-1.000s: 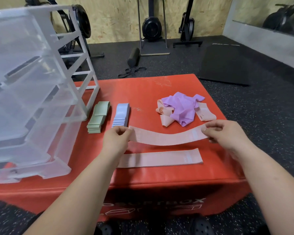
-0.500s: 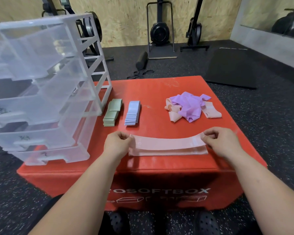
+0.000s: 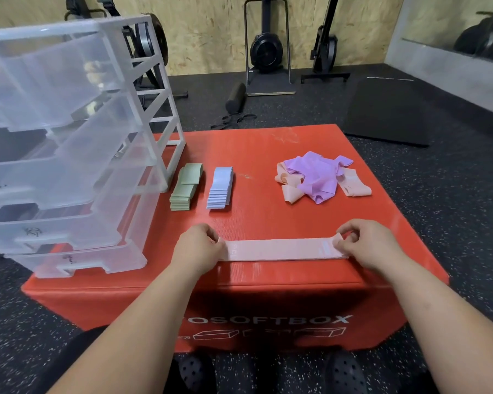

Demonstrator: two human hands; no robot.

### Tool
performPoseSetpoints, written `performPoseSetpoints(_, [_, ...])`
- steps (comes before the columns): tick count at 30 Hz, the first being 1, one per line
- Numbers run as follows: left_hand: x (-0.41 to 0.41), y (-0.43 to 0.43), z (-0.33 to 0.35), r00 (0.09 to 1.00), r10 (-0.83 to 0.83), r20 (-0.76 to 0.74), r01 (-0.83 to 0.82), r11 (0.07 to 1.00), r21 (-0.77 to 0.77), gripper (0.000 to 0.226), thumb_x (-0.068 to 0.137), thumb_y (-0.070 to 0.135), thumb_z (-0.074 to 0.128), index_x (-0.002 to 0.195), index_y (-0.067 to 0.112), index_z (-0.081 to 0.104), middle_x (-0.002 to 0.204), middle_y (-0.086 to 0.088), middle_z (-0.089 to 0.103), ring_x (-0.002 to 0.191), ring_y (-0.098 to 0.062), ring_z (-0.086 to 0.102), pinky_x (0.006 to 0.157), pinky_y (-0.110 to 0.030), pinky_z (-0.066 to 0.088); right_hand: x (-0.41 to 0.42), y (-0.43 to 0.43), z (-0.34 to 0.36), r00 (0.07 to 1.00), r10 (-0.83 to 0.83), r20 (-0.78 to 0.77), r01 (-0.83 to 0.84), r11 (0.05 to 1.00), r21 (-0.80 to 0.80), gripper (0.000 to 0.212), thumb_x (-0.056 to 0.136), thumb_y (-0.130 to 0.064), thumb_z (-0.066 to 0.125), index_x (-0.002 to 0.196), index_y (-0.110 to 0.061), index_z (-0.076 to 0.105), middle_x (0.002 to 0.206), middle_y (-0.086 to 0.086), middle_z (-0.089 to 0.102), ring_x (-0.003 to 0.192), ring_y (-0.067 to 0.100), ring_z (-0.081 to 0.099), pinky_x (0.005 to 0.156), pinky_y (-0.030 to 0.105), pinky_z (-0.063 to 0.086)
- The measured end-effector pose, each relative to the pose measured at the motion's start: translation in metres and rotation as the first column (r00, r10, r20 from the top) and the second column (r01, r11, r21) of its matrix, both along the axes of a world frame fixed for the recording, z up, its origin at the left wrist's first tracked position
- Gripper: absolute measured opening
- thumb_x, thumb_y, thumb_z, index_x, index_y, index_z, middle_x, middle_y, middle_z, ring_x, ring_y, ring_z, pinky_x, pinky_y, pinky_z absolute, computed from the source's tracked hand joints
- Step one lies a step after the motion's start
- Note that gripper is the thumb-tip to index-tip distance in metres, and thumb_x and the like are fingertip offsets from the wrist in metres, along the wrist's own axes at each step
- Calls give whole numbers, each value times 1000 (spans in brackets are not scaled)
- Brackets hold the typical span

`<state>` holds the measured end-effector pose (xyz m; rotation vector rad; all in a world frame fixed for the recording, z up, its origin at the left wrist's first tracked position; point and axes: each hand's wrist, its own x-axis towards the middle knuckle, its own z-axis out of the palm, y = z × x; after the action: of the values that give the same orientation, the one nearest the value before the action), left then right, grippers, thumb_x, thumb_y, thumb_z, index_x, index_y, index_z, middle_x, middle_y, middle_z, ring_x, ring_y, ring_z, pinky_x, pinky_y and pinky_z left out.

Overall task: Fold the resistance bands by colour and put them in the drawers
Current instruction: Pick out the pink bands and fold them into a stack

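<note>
A person's two bare arms reach forward over a red soft box (image 3: 268,149) that stands on a dark speckled gym floor. A flat pink resistance band (image 3: 279,249) lies stretched left to right along the near edge of the box top. The left hand (image 3: 195,247) pinches the band's left end with curled fingers. The right hand (image 3: 365,243) pinches the right end, where the fabric lifts a little between thumb and fingers.

Farther back on the box, left of centre, are two neat stacks of folded bands side by side: a green stack (image 3: 186,186) and, just to its right, a pale blue stack (image 3: 221,187). On the far right of the box top lies a loose heap of unfolded bands, with purple bands (image 3: 315,174) tangled on top of loose pink bands (image 3: 356,186).

A clear plastic drawer unit (image 3: 69,143) stands on the left side of the box, right beside the green stack, with its drawers pulled out.

On the floor beyond are a black mat (image 3: 387,112), a dark foam roller (image 3: 235,97) and exercise machines against a plywood wall.
</note>
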<state>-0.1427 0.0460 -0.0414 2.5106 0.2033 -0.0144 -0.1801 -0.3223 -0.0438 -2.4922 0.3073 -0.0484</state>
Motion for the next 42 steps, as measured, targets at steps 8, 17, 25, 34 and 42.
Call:
performPoseSetpoints(8, [5, 22, 10, 903, -423, 75, 410, 901, 144, 46, 85, 45, 83, 125, 36, 62, 121, 13, 59, 102, -9, 62, 89, -34, 53, -3, -14, 22, 959, 279, -49, -283, 954, -96, 54, 72, -34, 95, 119, -39, 69, 117, -15, 61, 97, 5, 64, 88, 27, 49])
performPoseSetpoints(17, [2, 25, 14, 826, -563, 24, 539, 801, 261, 46, 78, 36, 90, 118, 39, 69, 112, 19, 64, 98, -7, 58, 86, -30, 52, -1, -9, 25, 916, 376, -139, -399, 887, -231, 45, 71, -32, 94, 109, -44, 73, 110, -21, 66, 100, 7, 61, 93, 30, 49])
performPoseSetpoints(25, [5, 28, 12, 818, -575, 4, 553, 789, 269, 39, 76, 43, 90, 109, 41, 68, 105, 21, 60, 92, -5, 57, 82, -31, 54, 0, -11, 23, 913, 384, -135, -405, 893, -197, 40, 70, -33, 95, 102, -44, 75, 107, -21, 63, 93, -3, 59, 88, 27, 48])
performPoseSetpoints(34, [11, 18, 15, 794, -597, 112, 563, 793, 234, 43, 81, 60, 83, 115, 39, 69, 118, 18, 58, 108, -7, 57, 89, -34, 55, 14, -2, 33, 934, 349, -82, -358, 920, -158, 37, 78, -38, 89, 108, -47, 70, 110, -17, 62, 94, -1, 62, 85, 28, 49])
performPoseSetpoints(42, [36, -17, 13, 798, -585, 149, 545, 804, 237, 40, 92, 59, 73, 124, 36, 67, 123, 15, 61, 116, -11, 55, 97, -37, 51, 57, 26, 37, 974, 221, 52, -213, 969, -126, 29, 87, -38, 81, 116, -38, 73, 98, -21, 66, 88, -1, 63, 82, 32, 50])
